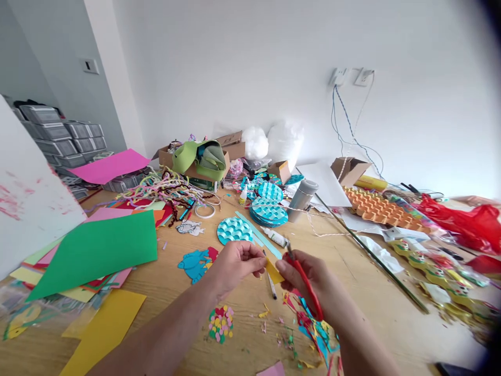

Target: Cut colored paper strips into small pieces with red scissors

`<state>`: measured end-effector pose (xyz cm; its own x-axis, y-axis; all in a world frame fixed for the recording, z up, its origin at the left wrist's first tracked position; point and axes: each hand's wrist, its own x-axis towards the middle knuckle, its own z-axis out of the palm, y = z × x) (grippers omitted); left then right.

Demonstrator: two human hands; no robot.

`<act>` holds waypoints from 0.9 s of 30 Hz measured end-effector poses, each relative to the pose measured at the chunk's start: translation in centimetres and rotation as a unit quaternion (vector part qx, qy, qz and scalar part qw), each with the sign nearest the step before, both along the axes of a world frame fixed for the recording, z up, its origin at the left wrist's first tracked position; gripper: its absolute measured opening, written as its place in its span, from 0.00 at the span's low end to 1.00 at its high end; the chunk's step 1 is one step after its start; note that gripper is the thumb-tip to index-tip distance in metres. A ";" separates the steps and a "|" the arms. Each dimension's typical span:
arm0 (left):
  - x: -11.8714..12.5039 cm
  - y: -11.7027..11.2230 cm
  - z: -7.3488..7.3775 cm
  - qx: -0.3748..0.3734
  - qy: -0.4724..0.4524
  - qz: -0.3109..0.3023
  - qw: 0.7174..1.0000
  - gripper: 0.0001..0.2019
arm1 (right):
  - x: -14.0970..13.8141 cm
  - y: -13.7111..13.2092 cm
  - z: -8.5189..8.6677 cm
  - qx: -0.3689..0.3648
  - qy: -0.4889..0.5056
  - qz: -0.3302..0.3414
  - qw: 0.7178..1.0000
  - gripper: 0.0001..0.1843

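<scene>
A small piece of yellow paper (274, 271) is stretched between my two hands above the middle of the table. My left hand (243, 260) pinches its left end with fingertips and thumb. With its thumb at the paper's right end, my right hand (309, 277) also holds red-handled scissors (303, 279), blades pointing up and away from the paper. Below the paper lies a pen (271, 285). Blue paper fish shapes (194, 265) rest left of my left hand. Just beyond my hands are a round blue scalloped piece (234, 231) and a white glue bottle (275, 237).
Coloured paper sheets (105, 250) pile up at the left, with pipe cleaners (164, 190) behind. Paper dots (221, 324) and scraps (313, 324) litter the near side. A grey cylinder (303, 200) stands upright at the back. Right of it lie a long stick (371, 253) and an orange egg tray (385, 209).
</scene>
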<state>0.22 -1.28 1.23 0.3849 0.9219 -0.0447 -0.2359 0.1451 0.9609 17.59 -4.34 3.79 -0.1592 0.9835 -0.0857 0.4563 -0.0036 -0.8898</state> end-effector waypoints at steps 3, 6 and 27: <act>-0.1 0.0 0.1 0.023 0.017 -0.013 1.000 0.14 | 0.2 0.1 -0.6 -0.054 -0.020 0.068 0.996 0.24; -0.2 0.0 0.2 0.031 0.036 -0.026 0.999 0.11 | 0.4 0.0 -0.8 -0.068 -0.027 0.081 0.994 0.25; -0.3 0.1 0.2 0.009 0.048 -0.014 0.999 0.08 | 0.4 -0.3 -0.5 -0.127 -0.031 0.110 0.985 0.25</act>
<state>-0.09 -1.19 1.43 0.4046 0.9120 -0.0670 -0.1386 0.1336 0.9813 17.97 -4.64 3.28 -0.3531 0.8716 -0.3401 0.5244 -0.1166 -0.8434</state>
